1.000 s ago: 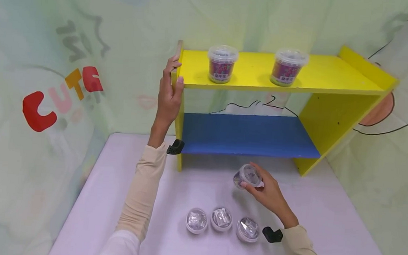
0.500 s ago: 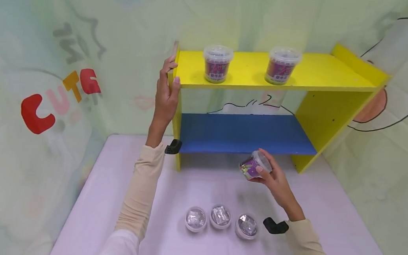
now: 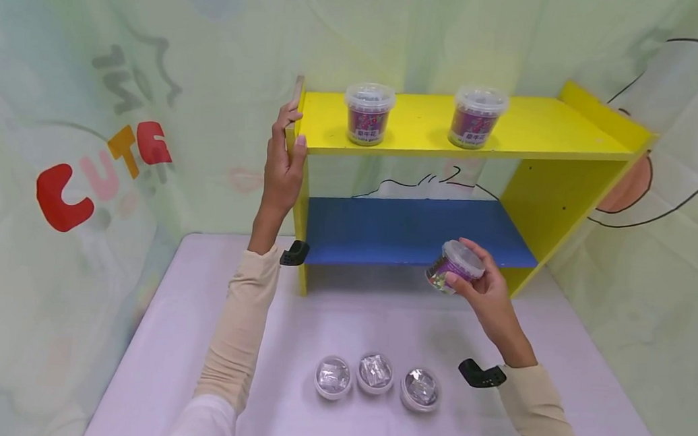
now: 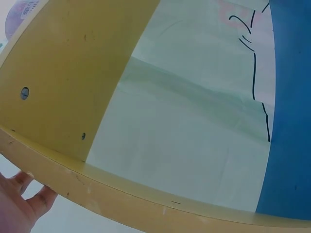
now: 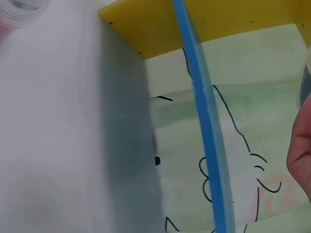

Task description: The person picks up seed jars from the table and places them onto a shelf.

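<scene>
My right grip (image 3: 489, 297) clamps one tub (image 3: 455, 267), left grip (image 3: 284, 163) clasps the shelf (image 3: 428, 125) holding two tubs (image 3: 368, 113); three cups (image 3: 376, 373) on the desk (image 3: 330, 311).

Clear glossy plastic tub (image 3: 456, 267), matt painted wooden shelf (image 3: 531, 133), smooth cloth tabletop (image 3: 182, 341)

Pale green cartoon-printed cloth walls (image 3: 93, 58) surround a lilac-covered table (image 3: 182, 341).

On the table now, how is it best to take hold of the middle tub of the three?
Probably grip the middle tub by its round side wall, fingers coming from above. It stands upright with neighbours close on both sides, so its front and back are freer.
</scene>
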`<action>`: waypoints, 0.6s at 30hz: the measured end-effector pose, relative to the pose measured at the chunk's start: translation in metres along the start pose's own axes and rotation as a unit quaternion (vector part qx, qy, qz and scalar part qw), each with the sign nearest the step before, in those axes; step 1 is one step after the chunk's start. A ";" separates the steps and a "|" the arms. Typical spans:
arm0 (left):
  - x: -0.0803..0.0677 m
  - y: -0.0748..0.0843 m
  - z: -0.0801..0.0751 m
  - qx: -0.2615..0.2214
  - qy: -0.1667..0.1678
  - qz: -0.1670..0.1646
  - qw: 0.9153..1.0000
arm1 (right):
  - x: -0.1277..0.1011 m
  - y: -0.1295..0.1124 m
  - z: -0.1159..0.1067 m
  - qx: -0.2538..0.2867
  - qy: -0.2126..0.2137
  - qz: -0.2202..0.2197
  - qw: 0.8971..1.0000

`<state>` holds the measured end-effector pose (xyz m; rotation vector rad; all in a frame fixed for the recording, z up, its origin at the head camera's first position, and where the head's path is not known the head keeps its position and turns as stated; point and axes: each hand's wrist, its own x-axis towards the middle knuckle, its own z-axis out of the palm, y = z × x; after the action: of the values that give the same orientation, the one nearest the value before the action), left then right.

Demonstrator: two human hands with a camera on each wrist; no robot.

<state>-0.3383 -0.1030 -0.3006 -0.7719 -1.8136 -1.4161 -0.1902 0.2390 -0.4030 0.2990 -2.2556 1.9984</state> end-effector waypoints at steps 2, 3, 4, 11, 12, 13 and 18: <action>0.000 0.000 0.000 0.002 0.001 0.001 1.000 | 0.001 -0.004 -0.002 0.009 -0.001 -0.010 1.000; 0.000 0.000 0.000 0.003 0.002 0.001 1.000 | 0.002 -0.007 -0.002 0.010 -0.001 -0.015 1.000; 0.000 0.000 0.000 0.004 0.003 0.001 1.000 | 0.003 -0.009 -0.003 0.011 -0.001 -0.019 1.000; 0.001 0.001 0.001 -0.002 0.002 -0.003 1.000 | 0.003 -0.018 0.001 0.051 -0.018 -0.024 0.998; 0.001 0.001 0.001 -0.003 0.002 -0.005 1.000 | 0.004 -0.019 0.002 0.059 -0.019 -0.025 0.998; 0.001 0.001 0.001 -0.003 0.002 -0.006 1.000 | 0.004 -0.021 0.002 0.069 -0.020 -0.028 0.997; 0.002 0.002 0.002 0.000 0.003 -0.014 1.000 | 0.005 -0.029 0.002 0.124 -0.014 -0.047 0.991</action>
<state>-0.3376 -0.1005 -0.2982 -0.7444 -1.8251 -1.4352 -0.1886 0.2335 -0.3742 0.4505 -1.9656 2.2378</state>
